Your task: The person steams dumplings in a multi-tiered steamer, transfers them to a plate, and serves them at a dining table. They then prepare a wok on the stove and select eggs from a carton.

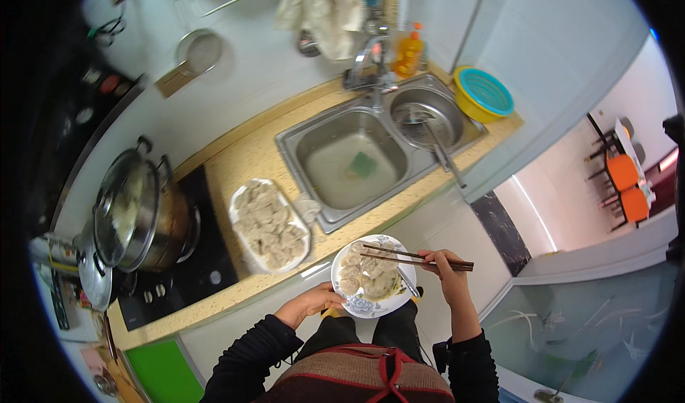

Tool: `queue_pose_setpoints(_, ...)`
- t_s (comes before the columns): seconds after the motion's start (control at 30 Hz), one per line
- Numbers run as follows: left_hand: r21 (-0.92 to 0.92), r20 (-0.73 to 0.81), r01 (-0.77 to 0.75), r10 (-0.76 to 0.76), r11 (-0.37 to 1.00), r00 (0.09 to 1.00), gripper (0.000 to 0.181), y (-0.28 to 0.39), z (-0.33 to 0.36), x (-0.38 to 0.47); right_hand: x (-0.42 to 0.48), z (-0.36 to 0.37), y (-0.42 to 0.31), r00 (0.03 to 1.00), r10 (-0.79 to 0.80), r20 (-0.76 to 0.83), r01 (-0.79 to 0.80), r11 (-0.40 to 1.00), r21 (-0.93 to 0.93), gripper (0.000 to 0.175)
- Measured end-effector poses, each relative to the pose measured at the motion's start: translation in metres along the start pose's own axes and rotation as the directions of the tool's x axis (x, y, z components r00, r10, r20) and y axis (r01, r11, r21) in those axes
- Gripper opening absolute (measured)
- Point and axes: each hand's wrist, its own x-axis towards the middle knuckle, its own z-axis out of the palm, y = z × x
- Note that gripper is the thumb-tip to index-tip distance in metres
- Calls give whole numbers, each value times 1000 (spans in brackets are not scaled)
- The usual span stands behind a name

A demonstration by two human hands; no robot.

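Observation:
My left hand point(316, 301) grips the rim of a white plate point(369, 307) with blue flower decoration, held out in front of my body. Cooked dumplings point(369, 272) cover much of it, with some greenish bits at the lower right. A metal spoon handle point(409, 282) sticks out over the plate's right rim. In my right hand point(443, 269) is a pair of dark wooden chopsticks point(412, 257), whose tips reach over the dumplings. Whether the tips touch a dumpling is too small to tell.
On the counter point(235, 156) stands a white tray point(233, 213) heaped with dumplings. Beyond are a water-filled sink point(350, 165) holding a green sponge point(364, 164), a round basin point(455, 127) with a strainer, and stacked bowls point(484, 95). At left, a steel pot point(171, 226) sits on the black cooktop point(214, 266).

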Motion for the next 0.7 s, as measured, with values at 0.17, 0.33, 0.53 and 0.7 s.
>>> queue_pose_setpoints(0.17,84,54,66,-70,994,996,48,39,81,94,17,-112,-36,991,-18,-136,27,997,71,26)
queue_pose_setpoints(0.33,174,173,108,-138,979,975,53,71,182,195,45,-239,-86,962,-69,-265,102,988,113,26)
queue_pose_setpoints(0.53,275,287,195,-273,942,918,52,134,341,322,62,-394,-157,875,-71,-480,166,973,159,24)
queue_pose_setpoints(0.7,336,383,218,-345,916,857,52,157,458,416,41,-502,-187,690,-176,-702,396,903,163,24)
